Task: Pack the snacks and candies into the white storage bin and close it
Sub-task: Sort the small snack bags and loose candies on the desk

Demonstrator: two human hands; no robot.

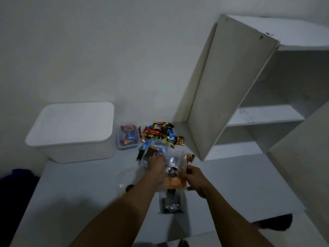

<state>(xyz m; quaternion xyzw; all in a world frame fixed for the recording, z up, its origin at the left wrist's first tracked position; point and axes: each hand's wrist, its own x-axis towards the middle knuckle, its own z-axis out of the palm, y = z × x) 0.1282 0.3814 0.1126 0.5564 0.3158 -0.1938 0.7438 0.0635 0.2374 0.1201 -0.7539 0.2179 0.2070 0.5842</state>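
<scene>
The white storage bin (74, 138) stands at the back left of the white table with its lid (74, 122) on. To its right sits a small clear tub (127, 139) holding a few wrapped snacks. A pile of colourful wrapped candies (159, 134) lies against the wall. My left hand (156, 164) and my right hand (195, 177) both grip a clear plastic bag (175, 168) with dark and orange sweets inside, just in front of the pile. A second clear bag of dark candies (171, 202) lies below my hands.
A white shelf unit (249, 113) with open compartments stands at the right, its side panel close to the candy pile. An empty-looking clear bag (124, 177) lies left of my forearm. Dark fabric (17, 177) sits beyond the table's left edge.
</scene>
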